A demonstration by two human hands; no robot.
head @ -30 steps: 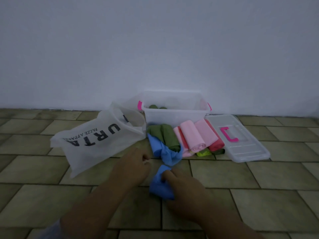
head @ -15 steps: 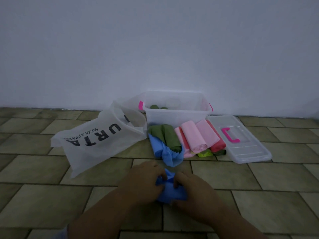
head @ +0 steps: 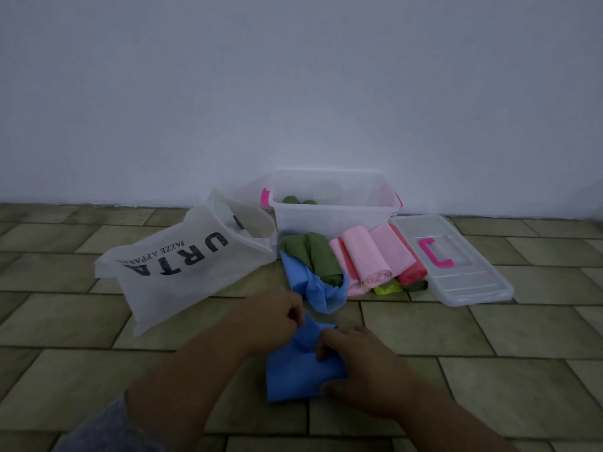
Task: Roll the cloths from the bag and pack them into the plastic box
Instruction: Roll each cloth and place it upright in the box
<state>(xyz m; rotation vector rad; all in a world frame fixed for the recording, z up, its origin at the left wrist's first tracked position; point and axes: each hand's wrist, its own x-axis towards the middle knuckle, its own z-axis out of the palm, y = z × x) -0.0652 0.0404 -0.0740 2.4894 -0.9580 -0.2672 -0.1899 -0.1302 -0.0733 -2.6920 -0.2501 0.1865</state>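
Observation:
A blue cloth [head: 298,373] lies on the tiled floor in front of me. My left hand [head: 272,316] pinches its far corner, and my right hand [head: 357,360] grips its right edge with curled fingers. Behind them sits a clear plastic box [head: 332,213] against the wall, with green rolls [head: 298,200] inside. In front of the box lie a second blue cloth [head: 321,291], a green roll [head: 318,257], pink rolls [head: 370,256] and a red roll [head: 411,272]. A white bag [head: 182,259] lies open at the left.
The box's clear lid [head: 463,275] with a pink handle lies on the floor at the right of the rolls. A white wall [head: 293,93] closes off the back. A yellow-green cloth [head: 386,288] peeks out under the pink rolls.
Both hands have pulled the blue cloth toward me and spread it flatter. My left hand has shifted up and left to the cloth's far corner.

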